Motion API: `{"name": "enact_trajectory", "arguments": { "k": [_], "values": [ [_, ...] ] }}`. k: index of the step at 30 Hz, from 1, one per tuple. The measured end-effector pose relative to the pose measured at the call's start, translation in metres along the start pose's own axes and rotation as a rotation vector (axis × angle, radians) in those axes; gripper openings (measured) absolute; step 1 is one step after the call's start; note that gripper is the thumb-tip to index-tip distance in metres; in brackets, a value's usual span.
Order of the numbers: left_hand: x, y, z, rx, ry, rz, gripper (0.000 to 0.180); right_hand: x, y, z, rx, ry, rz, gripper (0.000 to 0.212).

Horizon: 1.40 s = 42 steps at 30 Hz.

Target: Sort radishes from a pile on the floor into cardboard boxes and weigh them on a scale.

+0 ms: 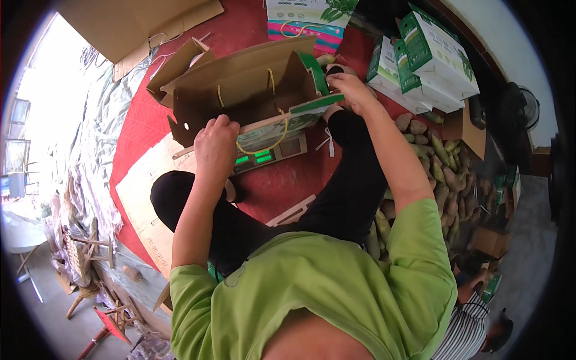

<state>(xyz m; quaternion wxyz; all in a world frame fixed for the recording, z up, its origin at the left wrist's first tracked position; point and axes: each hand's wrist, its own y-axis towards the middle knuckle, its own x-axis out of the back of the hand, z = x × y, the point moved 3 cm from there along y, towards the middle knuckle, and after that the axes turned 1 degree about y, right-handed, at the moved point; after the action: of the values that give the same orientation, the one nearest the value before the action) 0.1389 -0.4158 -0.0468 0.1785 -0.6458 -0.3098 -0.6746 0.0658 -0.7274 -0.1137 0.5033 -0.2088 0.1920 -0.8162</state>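
Observation:
An open cardboard carton [246, 75] with a brown inside, green end flaps and yellow cord handles stands in front of me. Beneath its near side, a digital scale [270, 155] shows lit green displays. My left hand [217, 143] is closed over the carton's near rim toward its left end. At the right end, my right hand [353, 91] grips the carton by the green flap [317, 106]; its fingertips are partly hidden. A small black item [334, 70] shows by those fingers, too unclear to name. The carton's floor is mostly hidden by its near wall.
On my right lies a heap of green and brown root vegetables [441, 171]. White-and-green cartons [435, 57] stand beyond it; another carton [309, 11] tops a pink-and-blue box. Flattened cardboard [144, 198] lies at left on the red mat [129, 153]. A person in a striped top [462, 330] is at lower right.

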Motion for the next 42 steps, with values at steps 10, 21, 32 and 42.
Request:
{"name": "enact_trajectory", "arguments": {
  "k": [10, 21, 32, 42],
  "values": [
    [0.002, 0.010, -0.002, 0.014, 0.051, 0.074, 0.012, 0.006, -0.015, 0.006, 0.141, 0.027, 0.111, 0.036],
    [0.019, -0.004, 0.025, 0.183, -0.151, 0.145, 0.022, 0.114, -0.073, -0.058, 0.232, 0.020, -0.248, 0.033],
    [0.001, -0.013, 0.037, 0.140, -0.084, 0.094, 0.014, 0.102, -0.120, -0.416, -0.132, -1.488, 0.150, 0.013],
    [-0.006, -0.005, 0.030, 0.090, -0.133, 0.064, 0.013, 0.078, -0.127, -0.570, -0.520, -0.091, -0.342, 0.023]
  ]
}}
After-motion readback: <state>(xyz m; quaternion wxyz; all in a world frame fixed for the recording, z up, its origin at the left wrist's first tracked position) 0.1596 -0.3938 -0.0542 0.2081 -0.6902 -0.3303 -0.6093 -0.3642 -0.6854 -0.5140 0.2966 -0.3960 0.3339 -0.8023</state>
